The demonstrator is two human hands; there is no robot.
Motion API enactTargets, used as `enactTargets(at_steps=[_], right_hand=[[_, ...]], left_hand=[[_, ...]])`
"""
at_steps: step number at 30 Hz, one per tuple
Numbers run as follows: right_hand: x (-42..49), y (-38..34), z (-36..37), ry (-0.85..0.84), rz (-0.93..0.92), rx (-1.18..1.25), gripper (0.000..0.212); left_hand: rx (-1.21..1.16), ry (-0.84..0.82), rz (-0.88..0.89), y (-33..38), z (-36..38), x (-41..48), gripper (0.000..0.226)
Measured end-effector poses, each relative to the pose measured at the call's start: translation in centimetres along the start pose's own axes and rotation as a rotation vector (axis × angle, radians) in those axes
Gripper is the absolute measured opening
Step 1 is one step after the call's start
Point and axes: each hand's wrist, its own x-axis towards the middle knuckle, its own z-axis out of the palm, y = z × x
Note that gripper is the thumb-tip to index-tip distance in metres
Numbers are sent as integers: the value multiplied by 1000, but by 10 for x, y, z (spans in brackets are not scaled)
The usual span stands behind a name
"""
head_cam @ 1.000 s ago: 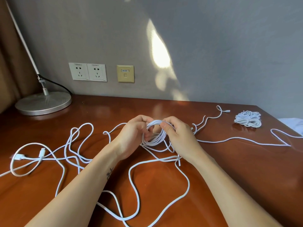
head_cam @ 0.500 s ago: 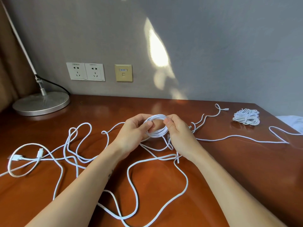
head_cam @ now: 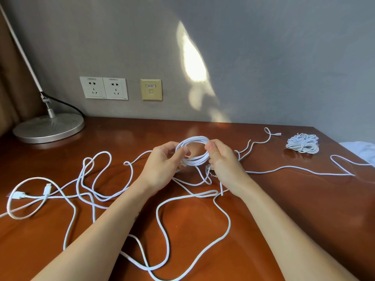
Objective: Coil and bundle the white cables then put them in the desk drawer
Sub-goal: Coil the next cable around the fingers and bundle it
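A small round coil of white cable (head_cam: pixel 194 140) is held up above the middle of the brown desk (head_cam: pixel 284 209). My left hand (head_cam: pixel 162 165) grips its left side, fingers curled through the loop. My right hand (head_cam: pixel 221 159) pinches its right side with thumb on top. The rest of that white cable (head_cam: pixel 162 220) trails loose over the desk towards me. Another loose white cable (head_cam: pixel 300 169) runs off to the right. A finished white bundle (head_cam: pixel 302 142) lies at the far right of the desk. No drawer is in view.
A lamp with a round metal base (head_cam: pixel 48 128) stands at the back left. A short white cable with plugs (head_cam: pixel 30 197) lies looped at the left. Wall sockets (head_cam: pixel 103 88) sit above the desk's back edge. White cloth (head_cam: pixel 363 149) shows past the desk's right edge.
Both hands have lifted the coil a little and spread it into a rounder, wider loop. The loose cable on the desk has barely shifted.
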Motion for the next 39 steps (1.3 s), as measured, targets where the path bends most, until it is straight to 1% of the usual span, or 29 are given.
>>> enactTargets(at_steps=[3,5,7,12,18,23,25,28,30,32,36,39], right_hand=[[2,2,0,-25,3,32,20],[3,3,1,-22,6,44,23],[4,3,2,-16,6,69,26],[2,3,0,24,-22,120,29],[1,1,-2,50,-52,121,22],[2,2,-4,92,-100,111,20],[2,2,-5,136,-135,101,16],[2,2,-7,249,-174,107,9],[3,3,-9,316,-183,105,9],[5,3,-12,349,-171,103,10],[5,4,-14,304,-121,106,2],[5,5,-15,252,-80,37,9]], left_hand=[[-124,12,-62,1,3,1,21],[-268,2,-148,3,3,2,22],[-318,-1,-187,4,2,2,24],[-215,39,-125,2,1,1,25],[11,89,-7,3,-3,0,23],[170,106,102,6,-1,-4,14],[204,98,138,8,-1,-5,13],[249,72,189,7,-2,-6,14],[253,59,212,7,-2,-6,15],[225,67,231,9,0,-7,16],[59,98,197,11,0,-7,19],[-30,105,143,10,0,-5,19]])
